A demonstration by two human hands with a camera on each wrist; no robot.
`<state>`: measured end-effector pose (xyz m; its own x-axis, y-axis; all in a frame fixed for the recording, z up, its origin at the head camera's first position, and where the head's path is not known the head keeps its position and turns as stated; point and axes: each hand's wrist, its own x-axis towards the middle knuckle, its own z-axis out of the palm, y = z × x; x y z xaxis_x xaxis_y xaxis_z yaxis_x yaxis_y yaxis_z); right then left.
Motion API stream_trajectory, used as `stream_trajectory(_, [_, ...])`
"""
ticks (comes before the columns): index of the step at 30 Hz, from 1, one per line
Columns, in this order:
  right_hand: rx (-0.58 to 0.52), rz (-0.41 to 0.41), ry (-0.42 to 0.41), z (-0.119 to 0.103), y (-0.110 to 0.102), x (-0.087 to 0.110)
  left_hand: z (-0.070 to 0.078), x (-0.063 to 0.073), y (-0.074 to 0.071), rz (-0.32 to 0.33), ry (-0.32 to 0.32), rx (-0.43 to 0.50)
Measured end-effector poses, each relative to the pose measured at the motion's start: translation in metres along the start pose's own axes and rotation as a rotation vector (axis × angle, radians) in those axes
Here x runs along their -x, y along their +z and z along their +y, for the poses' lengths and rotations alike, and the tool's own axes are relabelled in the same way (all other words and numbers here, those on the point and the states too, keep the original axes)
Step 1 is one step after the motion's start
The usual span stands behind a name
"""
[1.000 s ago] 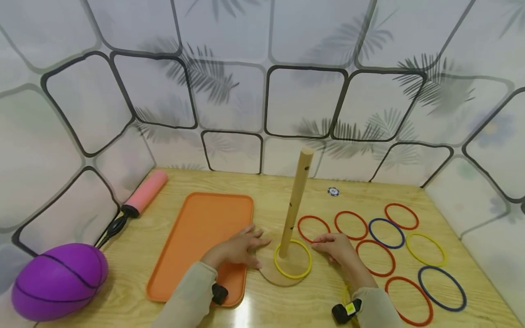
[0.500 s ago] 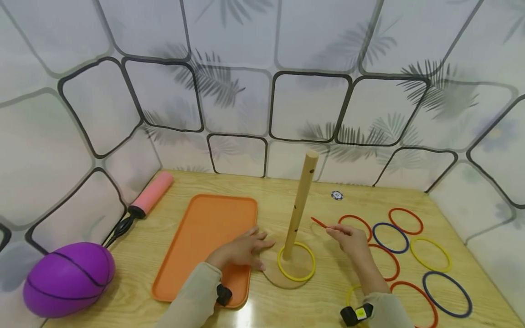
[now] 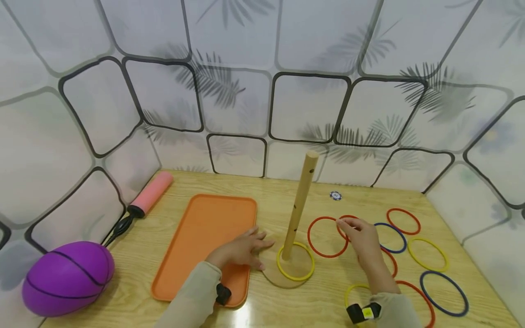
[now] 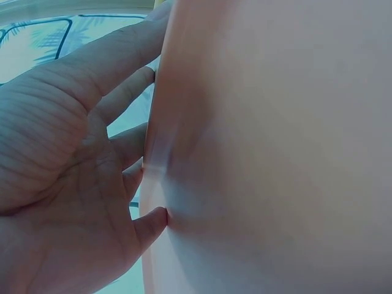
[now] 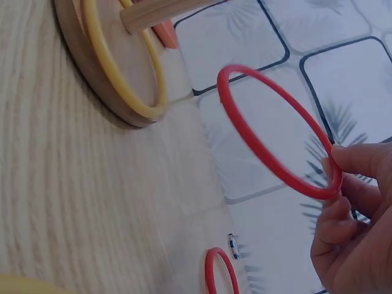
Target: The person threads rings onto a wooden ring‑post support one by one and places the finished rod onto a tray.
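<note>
My right hand point(image 3: 362, 239) pinches a red ring point(image 5: 248, 136) by its edge between thumb and fingers, raised off the table. The ring hangs just right of a wooden post point(image 3: 301, 200) standing on a round wooden base point(image 3: 268, 266). Around the post's foot, a yellow ring point(image 3: 296, 279) lies on that base. My left hand point(image 3: 242, 249) has its fingers spread over the right edge of an orange tray point(image 3: 213, 223), fingertips reaching the base's left side. In the left wrist view the tray fills most of the picture.
Several red, blue point(image 3: 445, 314) and yellow rings lie flat at the right. Another yellow ring point(image 3: 347, 291) is partly hidden under my right wrist. A poker chip point(image 3: 335, 195) lies behind. At the left are a purple ball point(image 3: 67, 278) and a pink pump point(image 3: 153, 193). Patterned walls enclose the table.
My right hand has picked the red ring up from the table beside the post and turned it, so its round opening now faces the head view. The left hand keeps its place.
</note>
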<state>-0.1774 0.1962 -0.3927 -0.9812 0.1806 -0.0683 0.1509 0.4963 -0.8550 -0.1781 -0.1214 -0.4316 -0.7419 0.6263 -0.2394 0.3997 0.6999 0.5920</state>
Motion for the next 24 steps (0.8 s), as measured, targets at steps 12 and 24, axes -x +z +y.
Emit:
stream_trajectory(12, [-0.429, -0.164, 0.021, -0.013, -0.029, 0.001, -0.001, -0.001, 0.0, 0.001, -0.008, -0.003])
stream_trajectory(24, [-0.808, -0.381, -0.159, -0.064, -0.072, 0.005, 0.001, 0.001, 0.0, -0.005, -0.022, 0.03])
